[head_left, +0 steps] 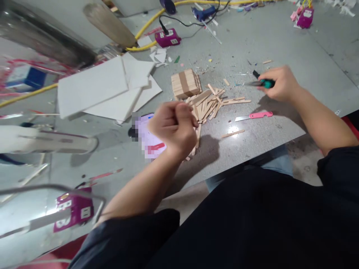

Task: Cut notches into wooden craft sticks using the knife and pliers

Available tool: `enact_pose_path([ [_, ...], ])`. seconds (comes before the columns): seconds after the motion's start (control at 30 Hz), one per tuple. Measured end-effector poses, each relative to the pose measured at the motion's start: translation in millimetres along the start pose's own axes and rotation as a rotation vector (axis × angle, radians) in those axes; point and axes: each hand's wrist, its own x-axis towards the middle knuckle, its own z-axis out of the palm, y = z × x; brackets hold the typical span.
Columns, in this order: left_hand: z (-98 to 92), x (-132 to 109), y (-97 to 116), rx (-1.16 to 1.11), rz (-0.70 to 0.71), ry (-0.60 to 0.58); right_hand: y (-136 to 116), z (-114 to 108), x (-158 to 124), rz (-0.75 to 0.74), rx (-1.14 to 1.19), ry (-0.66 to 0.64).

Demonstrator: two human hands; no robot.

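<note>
Left hand (176,125): fingers curled in, seeming to pinch the near end of a blurred wooden stick (201,97)
Wooden stick: out past the left fingers, over the loose sticks (207,109), its long axis running far and right
Right hand (282,84): fingers wrapped around green-and-black pliers (267,83), tip pointing left, well apart from the stick; jaw opening cannot be told
Nearer hand: the left
Desk (280,45): banded bundle (184,83) far left of the loose sticks, pink knife (260,115) near right
</note>
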Motion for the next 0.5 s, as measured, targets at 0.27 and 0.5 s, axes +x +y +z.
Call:
enact_pose_path([
  [0.27, 18.4, -8.9, 10.7, -0.282, -0.284, -0.081, -9.0, 34.9, 6.1, -0.071, -0.137, 0.071],
  [0.5, 11.0, 3.0, -0.5, -0.415, -0.542, 0.068, -4.2, 32.7, 0.1, -0.218, -0.246, 0.070],
])
